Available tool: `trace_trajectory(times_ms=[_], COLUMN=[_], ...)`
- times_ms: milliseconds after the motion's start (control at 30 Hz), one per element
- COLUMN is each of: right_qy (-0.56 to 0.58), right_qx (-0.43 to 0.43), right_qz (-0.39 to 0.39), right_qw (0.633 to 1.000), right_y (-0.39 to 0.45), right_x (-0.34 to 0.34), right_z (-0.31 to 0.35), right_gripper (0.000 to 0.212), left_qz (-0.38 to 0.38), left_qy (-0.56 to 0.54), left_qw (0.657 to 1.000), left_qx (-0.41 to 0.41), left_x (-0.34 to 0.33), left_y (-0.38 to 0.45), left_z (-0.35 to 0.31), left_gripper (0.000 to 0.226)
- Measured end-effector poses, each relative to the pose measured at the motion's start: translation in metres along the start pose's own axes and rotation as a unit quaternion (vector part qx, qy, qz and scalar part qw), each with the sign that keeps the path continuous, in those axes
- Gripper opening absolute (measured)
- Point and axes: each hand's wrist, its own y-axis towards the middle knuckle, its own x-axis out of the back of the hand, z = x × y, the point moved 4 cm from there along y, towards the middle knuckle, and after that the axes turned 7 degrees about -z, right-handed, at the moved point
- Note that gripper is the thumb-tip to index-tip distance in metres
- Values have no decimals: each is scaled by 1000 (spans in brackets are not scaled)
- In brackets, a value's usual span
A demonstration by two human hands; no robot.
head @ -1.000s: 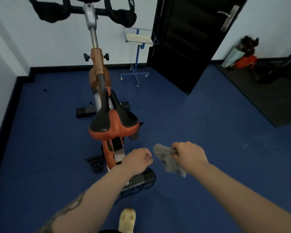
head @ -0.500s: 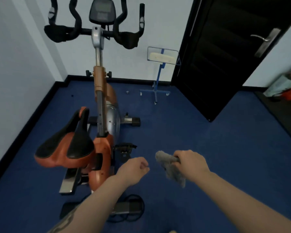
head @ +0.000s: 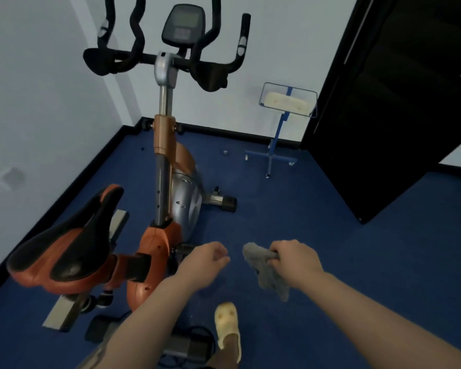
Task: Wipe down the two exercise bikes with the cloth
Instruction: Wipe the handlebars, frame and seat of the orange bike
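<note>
Orange-black saddle (head: 61, 251): far left, untouched.
Bike (head: 171, 187): orange frame, just left of the person; only one bike in view.
Left hand (head: 206, 258): curled in a loose fist, holding nothing, near the frame.
Cloth (head: 266, 270): grey, bunched, hanging clear of the bike.
Right hand (head: 294, 259): gripping the cloth's top.
Risk: cable (head: 197, 331) beside slipper (head: 228, 328), trip likely when stepping in.

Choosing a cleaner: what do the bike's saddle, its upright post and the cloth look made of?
Saddle: probably vinyl or leather-like cover, smooth with a soft sheen. Post: bare metal, silvery and reflective. Cloth, gripped by the right hand: soft grey fabric, limp and fuzzy.
</note>
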Motion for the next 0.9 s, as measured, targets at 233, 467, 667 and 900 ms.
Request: trace_trajectory(times_ms=[233,467,667,900], right_qy=[-22,5,43,74], right_qx=[6,13,54,133], right_qz=[17,-5,3,-12], right_qw=[1000,1000,998,988], right_y=[103,193,249,327], right_x=[27,63,68,96], right_z=[-8,2,11,17], right_gripper=[15,13,15,12], left_qz=[3,0,18,-68], left_qy=[0,49,13,13], left_qw=[1000,999,998,991], left_qx=[16,23,52,117], left_x=[24,69,65,104], left_y=[97,178,214,254], left_z=[-17,-27,-30,-34], left_gripper=[28,30,29,23])
